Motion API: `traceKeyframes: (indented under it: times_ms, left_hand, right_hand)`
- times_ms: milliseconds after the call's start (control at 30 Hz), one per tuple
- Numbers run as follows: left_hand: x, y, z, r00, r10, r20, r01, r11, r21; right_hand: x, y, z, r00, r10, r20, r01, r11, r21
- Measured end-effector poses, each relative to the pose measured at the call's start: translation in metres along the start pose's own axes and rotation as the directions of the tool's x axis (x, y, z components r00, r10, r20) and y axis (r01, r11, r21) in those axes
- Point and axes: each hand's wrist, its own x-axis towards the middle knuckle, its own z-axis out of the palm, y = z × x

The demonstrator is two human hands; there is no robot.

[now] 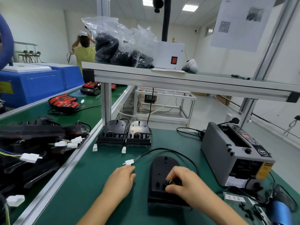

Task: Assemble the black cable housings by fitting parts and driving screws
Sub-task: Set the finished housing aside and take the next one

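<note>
A black cable housing (160, 172) lies flat on the green mat in front of me. My right hand (183, 181) rests on its near half, fingers curled and pinching a small black part at the cable entry. The housing's black cable (170, 150) loops round behind it to a white connector (129, 162). My left hand (121, 179) lies flat on the mat left of the housing, fingertips just short of that connector. Two more black housings (112, 132) (139, 132) stand side by side farther back, each with a white plug.
A grey tape dispenser (233, 151) stands at the right. A blue-handled screwdriver (280, 210) and a small parts bag (233, 198) lie at the near right. Left, a conveyor (90, 111) carries red-and-black units and piled housings. An overhead shelf (178, 78) holds bags of black parts.
</note>
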Motion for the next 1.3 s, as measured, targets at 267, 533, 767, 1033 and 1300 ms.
traceKeyframes:
  times_ms: [267, 533, 767, 1033, 1300]
  left_hand:
    - [-0.051, 0.027, -0.019, 0.972, 0.189, 0.142, -0.098, 0.869, -0.485]
    - [-0.092, 0.041, -0.001, 0.928, 0.358, 0.1, -0.296, 0.874, -0.386]
    - [-0.102, 0.039, 0.002, 0.928, 0.369, 0.05, -0.325, 0.869, -0.373]
    - [-0.109, 0.043, 0.0, 0.922, 0.386, -0.002, -0.354, 0.843, -0.406]
    - [-0.109, 0.055, 0.004, 0.936, 0.321, -0.144, -0.349, 0.802, -0.484]
  right_hand:
    - [-0.037, -0.017, 0.023, 0.994, -0.107, -0.009, 0.107, 0.994, -0.022]
    - [-0.058, -0.008, 0.033, 0.978, -0.163, -0.132, 0.171, 0.984, 0.052]
    - [-0.071, -0.007, 0.043, 0.957, -0.176, -0.229, 0.198, 0.977, 0.077]
    - [-0.086, -0.01, 0.051, 0.939, -0.18, -0.293, 0.227, 0.964, 0.137]
    - [-0.105, 0.01, 0.029, 0.937, -0.043, -0.348, 0.116, 0.975, 0.189]
